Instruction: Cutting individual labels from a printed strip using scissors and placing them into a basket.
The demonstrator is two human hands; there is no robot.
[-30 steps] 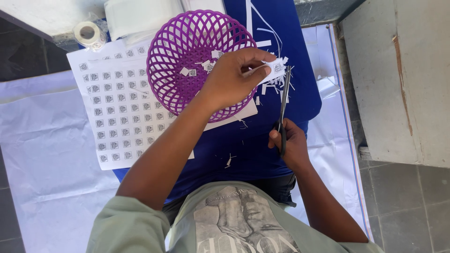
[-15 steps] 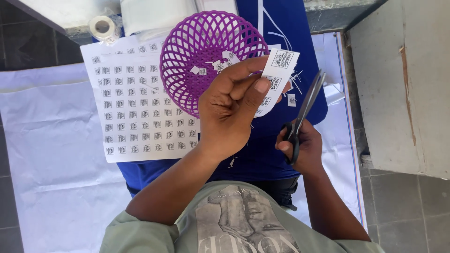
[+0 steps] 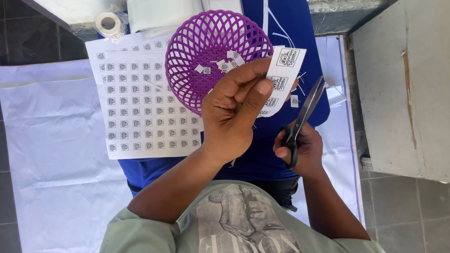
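Note:
My left hand (image 3: 236,112) pinches a narrow white paper strip (image 3: 282,75) printed with small square labels, held upright in front of me. My right hand (image 3: 302,150) grips black scissors (image 3: 304,115), blades parted and pointing up toward the strip's right edge. Just beyond my left hand sits a purple lattice basket (image 3: 187,56) holding several small cut paper squares. Left of the basket lies a white sheet (image 3: 136,103) covered in rows of the same printed squares. Both rest on a blue cloth surface (image 3: 290,23).
A roll of tape (image 3: 108,22) lies at the top left next to folded white plastic (image 3: 159,14). White sheeting (image 3: 51,154) covers the floor to the left. A grey board (image 3: 403,84) stands on the right over the tiled floor (image 3: 412,215).
My left hand has lifted the strip clear of the basket and turned it upright. The scissors have tilted from vertical to slanting right and their blades have parted.

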